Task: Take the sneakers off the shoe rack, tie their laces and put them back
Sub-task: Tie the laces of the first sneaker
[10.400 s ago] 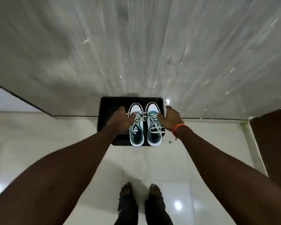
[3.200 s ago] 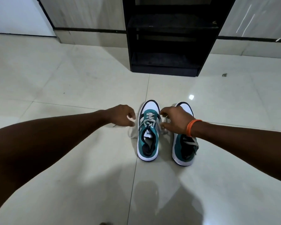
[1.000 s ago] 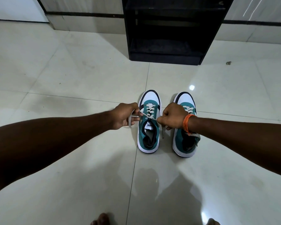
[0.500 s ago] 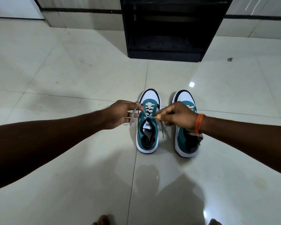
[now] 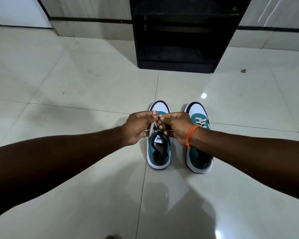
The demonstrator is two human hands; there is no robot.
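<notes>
Hiding laces [image 5: 153, 125]: both hands [image 5: 140, 129]

Open floor [image 5: 76, 87] around sneakers [image 5: 198, 149]; shoe rack [image 5: 178, 64] blocks beyond, well apart.

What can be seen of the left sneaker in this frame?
The left sneaker stands upright on the tiled floor, toe toward the shoe rack. Teal upper, white toe cap, white sole, dark lining. Both hands pinch its pale lace above the tongue; no finished knot shows.
</notes>
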